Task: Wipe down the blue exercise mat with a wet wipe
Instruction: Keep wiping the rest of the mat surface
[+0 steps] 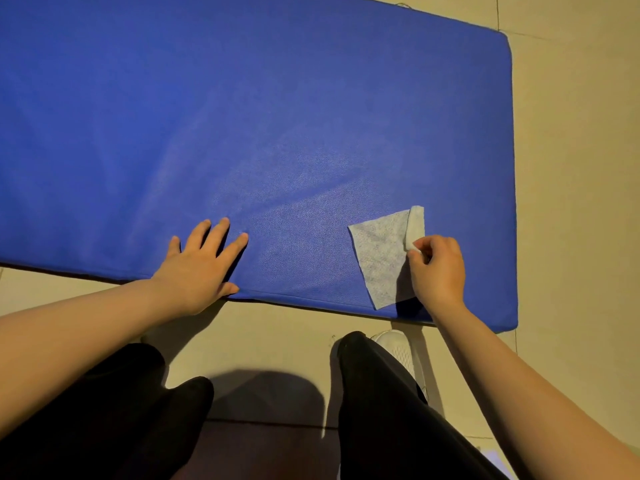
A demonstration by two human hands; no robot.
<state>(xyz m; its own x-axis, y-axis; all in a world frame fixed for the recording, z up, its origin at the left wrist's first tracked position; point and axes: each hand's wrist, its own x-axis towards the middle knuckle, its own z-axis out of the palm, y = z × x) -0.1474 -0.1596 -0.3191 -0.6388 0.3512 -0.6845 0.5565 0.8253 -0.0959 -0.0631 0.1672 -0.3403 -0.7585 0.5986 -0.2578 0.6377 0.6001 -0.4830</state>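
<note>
The blue exercise mat (242,116) lay flat on the tiled floor (571,168). A wet wipe (381,254) lay spread near its front edge, one side rolled up. The right hand (438,268) pinched that rolled edge, its grip clenched on it. The left hand (201,265) pressed flat on the mat, fingers spread, grip released.
</note>
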